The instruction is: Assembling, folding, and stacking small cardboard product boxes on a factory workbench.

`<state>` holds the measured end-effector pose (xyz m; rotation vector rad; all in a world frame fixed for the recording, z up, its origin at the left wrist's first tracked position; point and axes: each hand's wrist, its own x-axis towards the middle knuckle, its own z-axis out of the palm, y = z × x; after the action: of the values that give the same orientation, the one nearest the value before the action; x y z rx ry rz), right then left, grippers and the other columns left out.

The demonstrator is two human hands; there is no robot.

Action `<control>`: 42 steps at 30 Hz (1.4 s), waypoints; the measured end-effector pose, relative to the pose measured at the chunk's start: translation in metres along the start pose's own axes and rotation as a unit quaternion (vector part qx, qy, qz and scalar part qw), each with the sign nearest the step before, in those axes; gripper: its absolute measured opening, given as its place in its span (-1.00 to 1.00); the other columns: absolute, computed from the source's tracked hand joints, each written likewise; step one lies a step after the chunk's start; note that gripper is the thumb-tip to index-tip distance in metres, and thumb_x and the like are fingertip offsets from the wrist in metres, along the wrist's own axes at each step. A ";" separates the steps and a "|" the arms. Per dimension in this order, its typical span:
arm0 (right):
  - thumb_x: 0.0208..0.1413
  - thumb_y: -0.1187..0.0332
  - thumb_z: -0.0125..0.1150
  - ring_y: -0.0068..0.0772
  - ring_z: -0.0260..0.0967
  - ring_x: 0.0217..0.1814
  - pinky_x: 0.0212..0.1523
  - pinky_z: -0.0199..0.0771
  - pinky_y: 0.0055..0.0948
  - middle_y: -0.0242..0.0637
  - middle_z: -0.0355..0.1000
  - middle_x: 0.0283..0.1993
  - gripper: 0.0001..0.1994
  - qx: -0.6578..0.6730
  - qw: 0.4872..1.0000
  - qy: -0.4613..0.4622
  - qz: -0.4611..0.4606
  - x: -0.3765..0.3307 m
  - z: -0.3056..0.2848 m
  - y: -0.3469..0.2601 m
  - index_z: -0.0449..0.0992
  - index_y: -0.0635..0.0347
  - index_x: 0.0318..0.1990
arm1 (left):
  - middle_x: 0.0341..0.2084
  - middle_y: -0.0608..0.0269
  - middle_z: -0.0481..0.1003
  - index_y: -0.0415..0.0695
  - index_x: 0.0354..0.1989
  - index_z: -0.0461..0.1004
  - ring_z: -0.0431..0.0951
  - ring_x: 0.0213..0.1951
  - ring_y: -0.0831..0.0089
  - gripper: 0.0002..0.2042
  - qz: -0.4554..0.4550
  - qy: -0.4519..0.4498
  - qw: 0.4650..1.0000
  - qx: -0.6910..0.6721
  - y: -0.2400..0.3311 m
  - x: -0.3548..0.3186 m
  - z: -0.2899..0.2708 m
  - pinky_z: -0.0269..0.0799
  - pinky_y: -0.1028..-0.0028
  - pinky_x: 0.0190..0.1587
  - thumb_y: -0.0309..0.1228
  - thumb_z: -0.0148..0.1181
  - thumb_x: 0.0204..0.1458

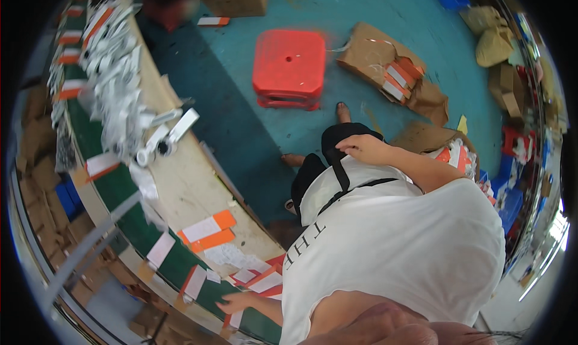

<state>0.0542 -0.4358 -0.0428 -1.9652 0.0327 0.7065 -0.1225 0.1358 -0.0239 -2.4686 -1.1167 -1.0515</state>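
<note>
Orange-and-white box [236, 318] lies on the green belt [135, 232], low in the view near 7 o'clock, partly behind the left hand [236, 301]. Fingers of that hand loosely spread, thumb apart, nothing seen pinched; contact with the box cannot be told.

Right hand [363, 149] toward 3 o'clock, over the black shorts [347, 134]. Fingers loosely bent, close together; cannot tell whether the tips pinch cloth. Probably parked there, since the left side faces the belt.

More boxes sit spaced along the belt from 7 to 10 o'clock, set singly, perhaps so each can be handled alone. On the pale table [186, 185], around 8 o'clock, two orange-and-white boxes [208, 229] overlap. Loose white papers [232, 256] lie at 7 o'clock, between that pair and the left arm, seemingly kept within easy reach.

White parts [114, 62], many in clear wrapping, heap along the table at 10 o'clock; bulk piling likely saves room. Red stool [289, 59] at 12 o'clock, on the floor, seat bare.
</note>
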 end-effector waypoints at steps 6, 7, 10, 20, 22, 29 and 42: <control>0.08 0.42 -0.01 -0.35 0.40 -0.12 -0.08 0.35 -0.47 -0.18 0.46 -0.19 -0.77 0.160 0.977 0.079 0.119 -0.034 -0.067 0.127 0.44 0.23 -0.11 | -0.20 0.03 0.36 -0.30 -0.14 0.35 0.37 -0.19 0.25 -0.76 0.142 -0.271 0.903 -0.301 0.295 -0.026 0.008 0.32 0.39 -0.16 -0.45 0.01 0.04; 0.08 0.41 0.00 -0.36 0.40 -0.12 -0.08 0.35 -0.47 -0.18 0.45 -0.19 -0.77 0.191 0.969 0.084 0.128 -0.035 -0.082 0.153 0.44 0.23 -0.11 | -0.22 0.04 0.38 -0.29 -0.16 0.36 0.38 -0.19 0.26 -0.78 0.207 -0.305 0.866 -0.338 0.334 -0.055 0.008 0.31 0.40 -0.14 -0.46 0.01 0.03; 0.05 0.39 0.04 -0.36 0.40 -0.12 -0.08 0.34 -0.49 -0.18 0.45 -0.17 -0.76 0.244 0.953 0.119 0.136 -0.026 -0.120 0.255 0.44 0.25 -0.13 | -0.26 0.11 0.39 -0.23 -0.24 0.43 0.39 -0.22 0.35 -0.83 0.294 -0.443 0.766 -0.361 0.469 -0.158 -0.032 0.33 0.48 -0.17 -0.56 0.06 -0.04; -0.03 0.34 0.03 -0.23 0.38 -0.09 -0.08 0.34 -0.40 -0.11 0.45 -0.18 -0.71 0.288 0.826 0.320 0.364 0.052 -0.151 0.547 0.46 0.22 -0.14 | -0.31 0.05 0.44 -0.18 -0.17 0.39 0.46 -0.22 0.18 -0.75 0.575 -0.731 0.303 -0.211 0.722 -0.508 0.000 0.37 0.35 -0.17 -0.43 0.06 -0.07; -0.04 0.31 0.04 -0.23 0.38 -0.07 -0.06 0.34 -0.39 -0.13 0.45 -0.17 -0.69 0.317 0.808 0.341 0.360 0.081 -0.145 0.594 0.45 0.22 -0.12 | -0.25 0.07 0.42 -0.19 -0.16 0.38 0.41 -0.13 0.14 -0.72 0.692 -0.638 0.288 -0.178 0.760 -0.582 0.039 0.34 0.30 -0.13 -0.48 0.03 -0.10; -0.21 0.20 0.23 0.04 0.09 0.18 0.14 0.15 -0.28 0.13 0.15 0.12 -0.27 0.272 0.779 0.460 0.330 0.211 -0.178 0.724 0.12 0.37 0.13 | 0.07 0.21 0.26 -0.10 0.10 0.21 0.17 0.16 0.29 -0.48 0.855 -0.319 0.245 -0.328 0.889 -0.783 0.130 0.09 0.13 0.12 -0.45 0.03 -0.15; -0.12 0.36 0.22 -0.13 0.03 0.23 0.22 0.01 -0.28 -0.01 0.12 0.16 -0.35 0.311 0.604 0.641 0.356 0.169 -0.145 0.772 0.10 0.32 0.15 | -0.33 0.19 0.42 -0.16 -0.31 0.43 0.37 -0.16 0.23 -0.80 0.932 -0.330 0.146 -0.028 0.938 -0.743 0.236 0.17 0.23 0.05 -0.41 0.06 -0.15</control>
<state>0.0175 -0.8910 -0.7036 -1.2847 1.7638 -0.4215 0.3468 -0.8076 -0.6380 -1.6758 1.9597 0.9073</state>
